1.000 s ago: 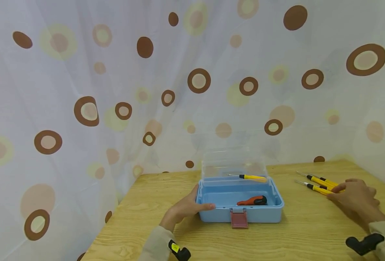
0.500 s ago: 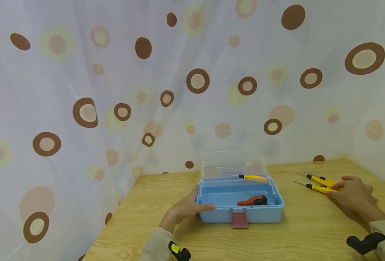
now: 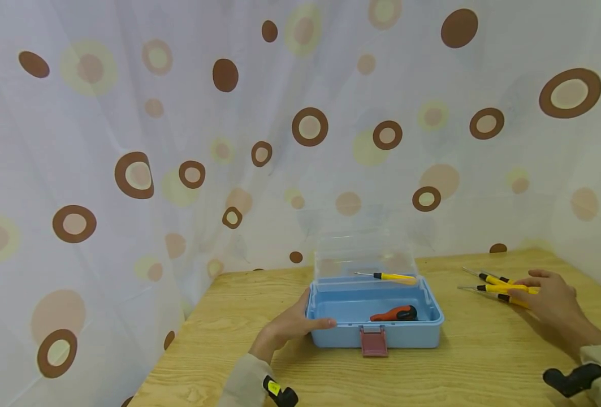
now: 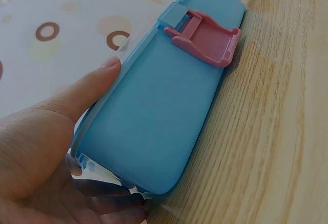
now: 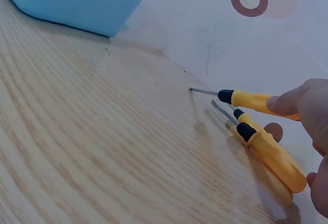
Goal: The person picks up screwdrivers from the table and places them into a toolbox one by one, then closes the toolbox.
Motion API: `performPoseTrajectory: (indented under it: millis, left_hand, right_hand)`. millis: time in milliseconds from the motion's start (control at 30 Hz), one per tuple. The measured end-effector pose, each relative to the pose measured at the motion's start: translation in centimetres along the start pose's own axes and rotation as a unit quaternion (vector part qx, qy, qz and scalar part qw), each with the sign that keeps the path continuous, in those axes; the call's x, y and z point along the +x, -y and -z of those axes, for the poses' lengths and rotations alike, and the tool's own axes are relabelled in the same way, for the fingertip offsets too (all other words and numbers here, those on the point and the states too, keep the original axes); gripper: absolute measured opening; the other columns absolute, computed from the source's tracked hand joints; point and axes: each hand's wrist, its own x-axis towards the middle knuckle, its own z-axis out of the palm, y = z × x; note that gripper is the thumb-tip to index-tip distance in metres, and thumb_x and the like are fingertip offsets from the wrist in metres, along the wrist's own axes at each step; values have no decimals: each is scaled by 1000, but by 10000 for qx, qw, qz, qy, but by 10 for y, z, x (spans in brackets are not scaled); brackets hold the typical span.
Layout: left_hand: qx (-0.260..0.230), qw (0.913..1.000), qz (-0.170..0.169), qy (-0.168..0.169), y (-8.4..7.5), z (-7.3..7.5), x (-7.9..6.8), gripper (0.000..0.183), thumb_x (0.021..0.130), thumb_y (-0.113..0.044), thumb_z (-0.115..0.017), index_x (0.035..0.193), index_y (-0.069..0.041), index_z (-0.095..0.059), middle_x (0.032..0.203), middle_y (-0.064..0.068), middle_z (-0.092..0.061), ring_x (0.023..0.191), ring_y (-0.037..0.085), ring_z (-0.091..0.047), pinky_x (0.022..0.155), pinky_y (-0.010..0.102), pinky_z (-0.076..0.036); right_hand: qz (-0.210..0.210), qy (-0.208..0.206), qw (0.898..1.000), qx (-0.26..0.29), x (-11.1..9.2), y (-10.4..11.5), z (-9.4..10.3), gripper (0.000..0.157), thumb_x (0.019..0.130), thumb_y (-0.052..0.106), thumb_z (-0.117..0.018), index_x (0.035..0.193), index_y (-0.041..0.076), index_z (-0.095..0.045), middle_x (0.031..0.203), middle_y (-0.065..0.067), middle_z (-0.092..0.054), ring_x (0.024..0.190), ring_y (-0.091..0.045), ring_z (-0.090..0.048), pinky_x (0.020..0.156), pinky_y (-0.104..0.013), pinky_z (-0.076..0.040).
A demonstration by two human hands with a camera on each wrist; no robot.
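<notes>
My left hand (image 3: pixel 292 325) holds the left end of a light blue toolbox (image 3: pixel 402 337), its thumb along the front rim and its fingers at the end wall. The toolbox's clear lid (image 3: pixel 363 249) stands raised, and its pink latch (image 4: pixel 210 38) hangs down. Inside lies a screwdriver with a red and black handle (image 3: pixel 394 313). At the right, my right hand (image 3: pixel 554 297) pinches a yellow screwdriver (image 5: pixel 251 100) by its handle, shaft pointing left. Beneath it, other yellow screwdrivers (image 5: pixel 274 160) lie on the table, partly hidden by the hand in the head view.
Another yellow screwdriver (image 3: pixel 394 277) shows at the toolbox's back edge by the lid. The wooden table (image 3: pixel 463 373) carries everything. A dotted white curtain (image 3: pixel 259 102) hangs behind and at the left.
My right hand has lifted one yellow screwdriver a little off the others, exposing another below it. My left hand and the toolbox have stayed put.
</notes>
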Motion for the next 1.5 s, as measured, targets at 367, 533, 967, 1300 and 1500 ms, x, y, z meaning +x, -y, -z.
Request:
performPoseTrajectory:
  millis: [367, 533, 967, 1300, 1500]
  left_hand:
    - [70, 10000, -23, -16, 0, 0, 0, 113, 91, -45, -78, 167, -18, 1, 165, 9, -26, 143, 30, -35, 114, 59, -30]
    - [63, 10000, -32, -38, 0, 0, 1, 114, 91, -45, -79, 167, -16, 1, 165, 10, -26, 143, 31, -35, 114, 59, -30]
    - [40, 10000, -36, -26, -1, -1, 0, 116, 89, -50, -79, 167, -16, 1, 164, 12, -27, 142, 31, -36, 114, 58, -30]
    - [54, 10000, -39, -38, -3, 0, -3, 118, 88, -51, -80, 167, -16, 1, 165, 13, -26, 143, 34, -35, 114, 60, -29]
    - [-11, 10000, -40, -30, 0, 0, -2, 116, 90, -48, -80, 167, -16, 0, 165, 13, -27, 143, 33, -35, 115, 58, -29]
  right_hand:
    - [-246, 120, 9988, 415, 2, 3, 7, 72, 110, 38, -53, 128, -31, -47, 146, -49, -24, 133, -70, -17, 98, -78, -26]
    - [-88, 175, 9995, 260, 3, 6, 12, 70, 110, 36, -52, 129, -30, -46, 144, -49, -27, 130, -70, -22, 96, -78, -28]
    - [-559, 802, 9801, 1728, 9, 29, 14, 86, 108, 50, -51, 146, -25, -33, 163, -36, -9, 142, -64, -9, 105, -67, -35]
    - [-500, 1043, 9714, 2073, 14, 46, 13, 84, 106, 51, -52, 148, -20, -37, 168, -26, -9, 144, -57, -17, 95, -41, -52]
    - [-316, 1082, 9712, 2100, 15, 57, 13, 82, 107, 51, -52, 149, -18, -38, 167, -29, -10, 146, -56, -14, 94, -31, -52]
